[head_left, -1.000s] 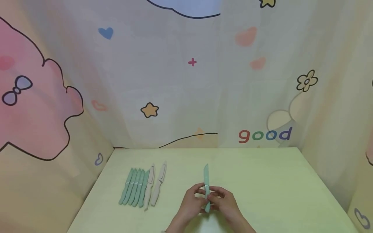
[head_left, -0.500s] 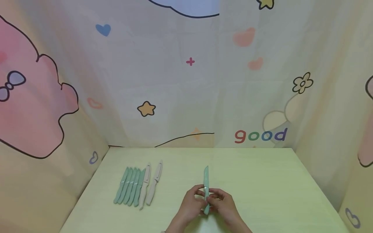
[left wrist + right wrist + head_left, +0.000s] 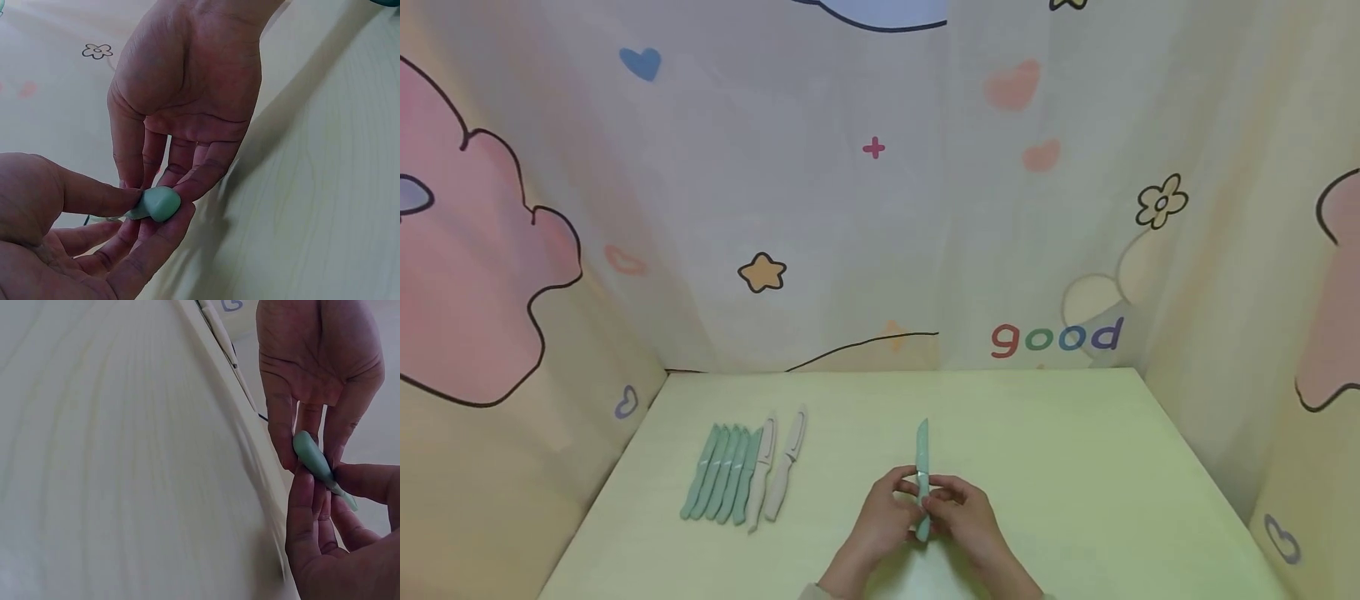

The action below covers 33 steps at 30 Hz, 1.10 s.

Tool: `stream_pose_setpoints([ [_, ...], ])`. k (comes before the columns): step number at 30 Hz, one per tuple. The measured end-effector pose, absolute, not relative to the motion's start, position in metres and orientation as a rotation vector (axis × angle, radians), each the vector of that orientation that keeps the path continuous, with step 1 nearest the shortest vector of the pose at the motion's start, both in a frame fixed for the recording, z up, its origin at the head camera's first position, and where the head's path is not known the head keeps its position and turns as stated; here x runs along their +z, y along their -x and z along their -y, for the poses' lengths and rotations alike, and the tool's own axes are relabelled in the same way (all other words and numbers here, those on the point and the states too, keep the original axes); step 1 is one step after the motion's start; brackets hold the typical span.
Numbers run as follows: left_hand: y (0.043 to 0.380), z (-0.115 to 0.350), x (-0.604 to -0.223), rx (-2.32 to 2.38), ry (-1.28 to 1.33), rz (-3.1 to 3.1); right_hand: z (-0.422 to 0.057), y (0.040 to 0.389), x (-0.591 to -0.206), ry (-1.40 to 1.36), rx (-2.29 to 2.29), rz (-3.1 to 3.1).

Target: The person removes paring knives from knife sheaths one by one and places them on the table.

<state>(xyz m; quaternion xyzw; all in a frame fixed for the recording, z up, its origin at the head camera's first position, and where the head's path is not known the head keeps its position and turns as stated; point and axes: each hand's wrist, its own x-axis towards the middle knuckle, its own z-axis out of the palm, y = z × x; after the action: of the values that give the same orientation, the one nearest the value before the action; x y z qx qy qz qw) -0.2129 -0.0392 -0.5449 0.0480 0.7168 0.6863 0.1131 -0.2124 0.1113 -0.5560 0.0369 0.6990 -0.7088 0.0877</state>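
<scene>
Both hands hold one mint-green knife [image 3: 922, 446] over the middle of the table, its tip toward the back wall. The left hand [image 3: 883, 518] grips the handle from the left with thumb and fingers. From the other side the right hand [image 3: 967, 518] pinches the same handle, thumb on top. The rounded handle end [image 3: 164, 203] faces the camera in the left wrist view, between the fingertips of both hands. In the right wrist view the handle [image 3: 312, 456] slants between the two hands, and the blade part is mostly hidden.
Left of the hands lies a row of several mint-green knives [image 3: 722, 473], side by side. A white knife [image 3: 760, 479] lies against the row, and another white knife [image 3: 786, 467] just right of it. Printed curtain walls [image 3: 850, 208] border the pale table [image 3: 1075, 475].
The head view has turned slightly right, so the whole scene sits further left. Hands and knife keep nearly the same hold and pose. The row of knives has not moved on the table.
</scene>
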Motion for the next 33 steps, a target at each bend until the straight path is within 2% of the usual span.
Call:
stream_pose_setpoints([
  [33,0.216,0.050,-0.550,2.035,-0.157,-1.992,-0.115,0.207,-0.548,-0.066,-2.111,-2.020],
])
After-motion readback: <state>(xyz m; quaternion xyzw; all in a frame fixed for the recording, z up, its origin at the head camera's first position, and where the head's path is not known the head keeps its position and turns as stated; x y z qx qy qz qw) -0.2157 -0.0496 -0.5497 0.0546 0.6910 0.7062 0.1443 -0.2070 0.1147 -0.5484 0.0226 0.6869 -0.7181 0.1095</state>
